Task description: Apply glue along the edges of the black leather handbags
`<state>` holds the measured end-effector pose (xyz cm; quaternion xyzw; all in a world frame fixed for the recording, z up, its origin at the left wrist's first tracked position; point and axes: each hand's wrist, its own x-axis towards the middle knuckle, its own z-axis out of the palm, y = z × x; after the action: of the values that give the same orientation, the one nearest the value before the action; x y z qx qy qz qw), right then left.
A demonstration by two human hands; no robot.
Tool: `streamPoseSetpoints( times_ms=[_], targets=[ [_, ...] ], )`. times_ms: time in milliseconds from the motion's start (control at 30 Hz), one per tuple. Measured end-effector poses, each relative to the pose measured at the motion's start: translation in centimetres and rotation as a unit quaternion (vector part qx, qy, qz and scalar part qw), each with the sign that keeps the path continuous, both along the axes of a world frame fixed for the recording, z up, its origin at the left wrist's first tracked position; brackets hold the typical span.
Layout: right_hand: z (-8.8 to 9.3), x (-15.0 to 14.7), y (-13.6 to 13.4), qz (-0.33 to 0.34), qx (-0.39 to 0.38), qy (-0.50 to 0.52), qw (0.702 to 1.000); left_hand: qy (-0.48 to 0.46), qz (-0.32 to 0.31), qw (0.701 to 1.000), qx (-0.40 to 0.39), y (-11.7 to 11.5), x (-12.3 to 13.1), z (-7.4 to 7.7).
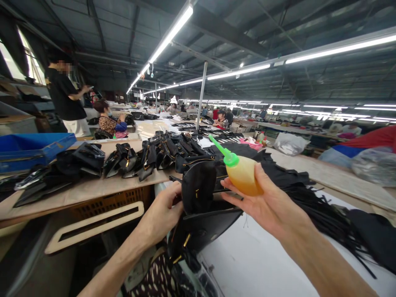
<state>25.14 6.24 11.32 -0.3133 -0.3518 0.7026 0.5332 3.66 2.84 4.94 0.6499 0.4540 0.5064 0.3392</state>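
My left hand is closed on the left edge of a black bag with gold zippers, its thumb and fingers pinching the material. The bag hangs over the near edge of the table, with a flap drooping below. My right hand holds a squeeze bottle of amber liquid, with a green cap and a long green nozzle that points up and to the left. The bottle lies tilted in the palm, just right of the bag. Some fingers of the right hand reach toward the bag; whether they touch it I cannot tell.
Several black bag pieces are heaped along the table's far left. Black straps and panels lie at right on a white surface. A blue crate stands at left, and a pale slotted frame juts out below the table. People sit and stand beyond.
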Motion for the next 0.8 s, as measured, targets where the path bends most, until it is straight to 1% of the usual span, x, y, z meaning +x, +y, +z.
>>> streamPoseSetpoints(
  times_ms=[133,267,333,400,533,600,667,733,800],
  targets=[
    [0.1,0.0,-0.1,-0.015,-0.004,-0.005,1.0,0.055,0.02,0.998,0.02,-0.1,0.3,0.7],
    [0.1,0.2,-0.2,-0.01,-0.013,0.002,1.0,0.095,-0.014,0.994,0.043,0.1,0.5,1.4],
    [0.0,0.3,-0.3,-0.001,-0.007,0.006,1.0,0.116,-0.012,0.991,0.067,0.1,0.4,1.4],
    [0.0,0.4,-0.2,-0.003,-0.003,0.005,1.0,0.133,0.013,0.988,0.083,0.0,0.4,1.2],
    [-0.1,0.2,-0.1,-0.022,-0.012,0.005,1.0,0.156,0.118,0.976,0.094,-0.2,0.6,0.2],
    [-0.1,-0.1,-0.1,-0.026,-0.014,0.004,1.0,0.13,0.156,0.977,0.067,-0.3,0.9,-0.5],
    [0.0,-0.4,-0.1,-0.027,-0.014,0.002,1.0,0.057,0.172,0.983,0.024,-0.2,1.2,-1.1],
    [0.1,-0.6,-0.2,-0.027,-0.016,0.001,1.0,-0.034,0.178,0.983,-0.013,0.1,1.5,-1.7],
    [0.2,-0.7,-0.5,-0.025,-0.017,-0.002,1.0,-0.127,0.159,0.979,-0.029,0.7,1.8,-2.3]
  ],
)
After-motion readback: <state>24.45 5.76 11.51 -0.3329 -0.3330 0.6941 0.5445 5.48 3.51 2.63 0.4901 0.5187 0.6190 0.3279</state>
